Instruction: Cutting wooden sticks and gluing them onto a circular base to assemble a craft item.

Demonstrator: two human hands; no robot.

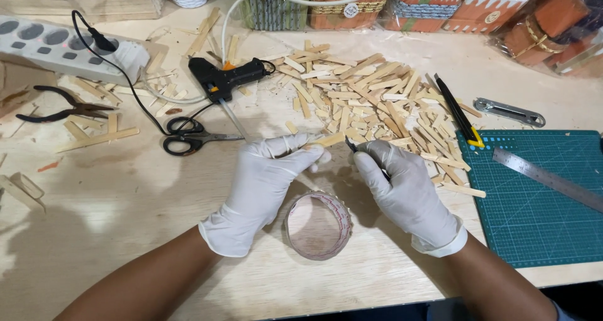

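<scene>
Short pale wooden stick piece (329, 140) held above the light wooden tabletop (125, 220), just in front of the big scattered heap of cut wooden sticks (370, 101). Its long axis runs roughly left to right, tilted slightly up toward the right.

Left hand (267, 183), in a white glove, pinches the stick's left end; thumb and forefinger closed together on it. The free end points right, toward the other hand.

Right hand (402, 192), also white-gloved, fingers wrapped shut around a slim dark-handled cutting tool (361, 152). Its tip points up and left and sits at the stick's right end, touching or nearly so; contact cannot be told for sure.

So the stick lies between the two hands, left hand at one end, tool tip at the other. Left hand carries it; right hand is nearer the free end.

Roll of clear tape (318, 225) lies flat on the table directly below, between the wrists. Black glue gun (226, 77) and black-handled scissors (188, 136) lie further out to the left; green cutting mat (540, 201) with a steel ruler (546, 178) to the right.
</scene>
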